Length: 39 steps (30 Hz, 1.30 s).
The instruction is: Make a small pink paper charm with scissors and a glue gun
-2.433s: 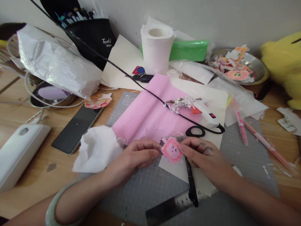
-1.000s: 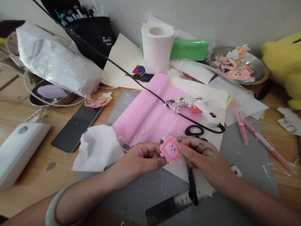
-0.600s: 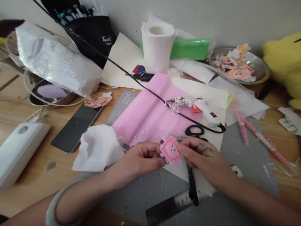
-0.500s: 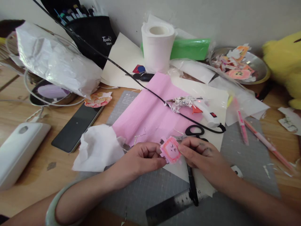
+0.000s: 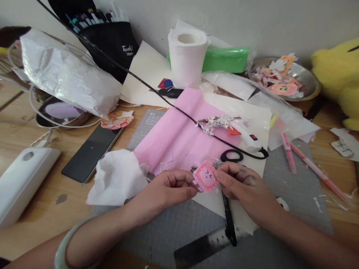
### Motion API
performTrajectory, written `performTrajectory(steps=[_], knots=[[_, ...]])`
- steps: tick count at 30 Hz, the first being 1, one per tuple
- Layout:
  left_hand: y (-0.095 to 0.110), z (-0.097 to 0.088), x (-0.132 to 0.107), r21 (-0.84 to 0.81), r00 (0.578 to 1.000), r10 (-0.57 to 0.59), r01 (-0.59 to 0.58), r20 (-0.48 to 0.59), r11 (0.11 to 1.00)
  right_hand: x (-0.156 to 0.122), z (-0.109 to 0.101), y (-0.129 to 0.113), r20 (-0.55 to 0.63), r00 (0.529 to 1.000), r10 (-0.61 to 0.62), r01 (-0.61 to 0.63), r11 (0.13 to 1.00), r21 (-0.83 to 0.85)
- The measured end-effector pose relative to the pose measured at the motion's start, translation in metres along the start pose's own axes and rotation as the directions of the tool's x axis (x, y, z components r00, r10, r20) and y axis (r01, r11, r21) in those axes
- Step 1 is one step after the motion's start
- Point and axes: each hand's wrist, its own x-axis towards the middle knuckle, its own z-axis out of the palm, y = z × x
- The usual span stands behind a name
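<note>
A small pink paper cutout [image 5: 206, 178] with a drawn face is held between the two hands, slightly tilted, at the near middle of the worktop [image 5: 30, 239]. The left hand [image 5: 174, 188] grasps its left edge between thumb and fingers; the right hand [image 5: 239, 183] pinches its right edge with thumb and forefinger. Just to the far side of the cutout lies a pink sheet [image 5: 168, 136], and the scissors [image 5: 232, 155] lie just beyond the right hand, partly hidden by it. On the near side, a black pen [image 5: 228, 215] crosses a ruler [image 5: 204, 244] over the grey mat [image 5: 157, 239]. Crumpled white paper [image 5: 116, 179] lies to the left, beyond the left forearm. Farther right, a white glue gun [image 5: 249, 138] rests near the pink sheet; at far right, a metal bowl [image 5: 312, 84] contains paper scraps [image 5: 284, 89].
</note>
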Motion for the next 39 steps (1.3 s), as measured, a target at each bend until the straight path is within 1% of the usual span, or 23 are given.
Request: performTrajectory(steps=[5,9,12,14,16,18,21,26,31,34,37,39], knots=[[-0.002,0.000,0.000,-0.047,0.999,-0.040,0.040,0.014,0.998,0.000,0.000,0.000,-0.010,1.000,-0.021,0.021,0.999,-0.033],[0.002,0.002,-0.001,-0.108,0.999,-0.044,0.046,0.018,0.993,0.001,0.001,-0.002,-0.037,0.997,-0.067,0.063,0.993,-0.103],[0.003,0.003,-0.003,-0.187,0.998,-0.063,0.060,-0.011,0.980,0.001,0.001,-0.001,-0.063,0.991,-0.115,0.104,0.982,-0.155],[0.002,0.003,-0.003,-0.268,0.997,-0.083,0.079,-0.006,0.960,0.001,0.000,0.000,-0.087,0.984,-0.156,0.136,0.970,-0.200],[0.000,0.004,-0.003,-0.365,0.995,-0.090,0.098,0.039,0.926,0.000,0.000,0.002,-0.108,0.977,-0.186,0.154,0.956,-0.249],[-0.003,0.004,-0.002,-0.461,0.991,-0.077,0.118,0.106,0.880,0.000,-0.001,0.003,-0.122,0.972,-0.203,0.162,0.946,-0.281],[-0.005,0.005,-0.002,-0.543,0.983,-0.054,0.141,0.173,0.828,0.000,-0.002,0.003,-0.130,0.966,-0.222,0.172,0.933,-0.317],[-0.006,0.004,-0.001,-0.549,0.986,-0.021,0.110,0.165,0.829,0.002,-0.002,0.004,-0.141,0.954,-0.263,0.199,0.913,-0.356],[-0.006,0.004,-0.002,-0.505,0.990,0.025,0.050,0.140,0.861,0.004,-0.003,0.001,-0.129,0.947,-0.293,0.237,0.912,-0.336],[-0.006,0.005,-0.003,-0.472,0.993,0.021,0.036,0.114,0.881,0.004,-0.006,-0.005,-0.112,0.943,-0.313,0.255,0.898,-0.359],[-0.005,0.006,-0.003,-0.445,0.997,0.019,0.015,0.073,0.895,0.000,-0.011,-0.011,-0.066,0.952,-0.299,0.254,0.890,-0.379],[-0.005,0.008,-0.003,-0.422,0.999,0.032,-0.014,0.036,0.906,-0.006,-0.013,-0.014,-0.059,0.954,-0.293,0.248,0.887,-0.389]])
